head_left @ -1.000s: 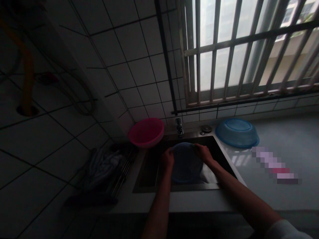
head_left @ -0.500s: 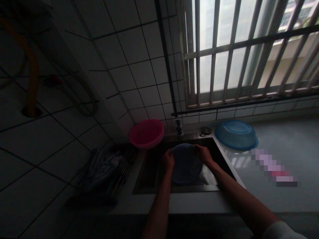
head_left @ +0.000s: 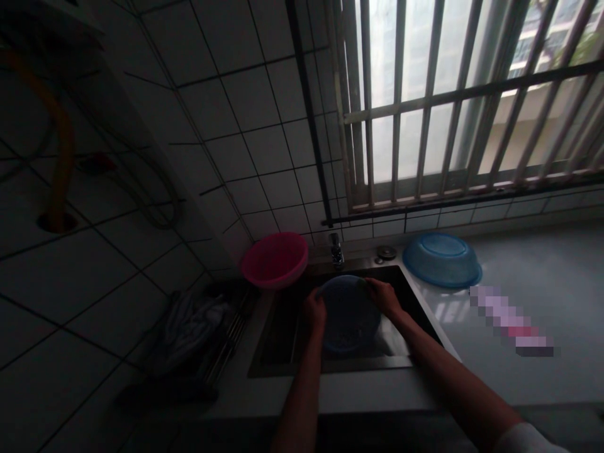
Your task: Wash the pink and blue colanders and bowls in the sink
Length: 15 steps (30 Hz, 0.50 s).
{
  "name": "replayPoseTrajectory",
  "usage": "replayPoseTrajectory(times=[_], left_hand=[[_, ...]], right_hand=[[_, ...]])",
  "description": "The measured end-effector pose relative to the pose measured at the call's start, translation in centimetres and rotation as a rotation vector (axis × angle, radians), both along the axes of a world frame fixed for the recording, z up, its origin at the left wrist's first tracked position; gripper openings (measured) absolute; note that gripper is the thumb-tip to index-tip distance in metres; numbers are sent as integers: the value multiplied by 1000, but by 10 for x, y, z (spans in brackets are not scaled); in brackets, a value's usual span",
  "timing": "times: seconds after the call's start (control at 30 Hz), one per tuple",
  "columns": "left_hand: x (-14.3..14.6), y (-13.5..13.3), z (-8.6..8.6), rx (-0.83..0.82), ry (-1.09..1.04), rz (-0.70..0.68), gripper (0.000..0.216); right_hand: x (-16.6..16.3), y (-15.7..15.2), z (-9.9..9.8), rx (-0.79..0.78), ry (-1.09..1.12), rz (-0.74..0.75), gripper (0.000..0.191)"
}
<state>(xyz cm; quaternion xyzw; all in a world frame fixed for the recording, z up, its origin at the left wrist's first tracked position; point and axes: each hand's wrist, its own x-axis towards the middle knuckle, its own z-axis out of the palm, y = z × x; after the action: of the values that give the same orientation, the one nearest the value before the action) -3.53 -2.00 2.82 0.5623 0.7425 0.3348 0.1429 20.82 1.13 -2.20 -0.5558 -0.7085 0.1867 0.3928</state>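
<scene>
A blue perforated colander [head_left: 348,313] hangs over the dark sink [head_left: 283,327]. Both hands hold it by the rim. My left hand [head_left: 314,309] grips the left edge, and my right hand [head_left: 384,296] grips the right edge. The colander is tilted so that its open bowl faces me. A small tap [head_left: 336,249] stands just behind it at the back of the sink.
A pink bowl [head_left: 275,259] sits at the sink's back left corner. A blue basin [head_left: 441,259] lies upside down on the counter [head_left: 533,277] to the right. A crumpled cloth [head_left: 189,324] lies left of the sink. A barred window [head_left: 453,100] is above the counter.
The colander has turned in my hands from showing its perforated underside to showing its inside. Both hands kept their grip and dropped slightly.
</scene>
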Motion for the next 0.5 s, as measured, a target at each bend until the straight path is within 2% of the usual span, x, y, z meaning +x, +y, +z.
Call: replayPoseTrajectory(times=[0.07, 0.17, 0.23, 0.3, 0.43, 0.5], left_hand=[[3, 0, -1, 3, -10, -38, 33], [15, -2, -3, -55, 48, -201, 34], [19, -4, -3, -66, 87, -252, 36], [17, -4, -2, -69, 87, -222, 36], [-1, 0, 1, -9, -9, -42, 32], [-7, 2, 1, 15, -36, -33, 32]], right_hand=[[-4, -1, 0, 12, 3, 9, 43], [-23, -5, 2, 56, -51, 118, 47], [-32, -8, 4, 70, -84, 183, 47], [-31, -8, 4, 50, -87, 177, 47], [-7, -3, 2, -40, -37, 24, 42], [0, -2, 1, -56, -16, -17, 40]])
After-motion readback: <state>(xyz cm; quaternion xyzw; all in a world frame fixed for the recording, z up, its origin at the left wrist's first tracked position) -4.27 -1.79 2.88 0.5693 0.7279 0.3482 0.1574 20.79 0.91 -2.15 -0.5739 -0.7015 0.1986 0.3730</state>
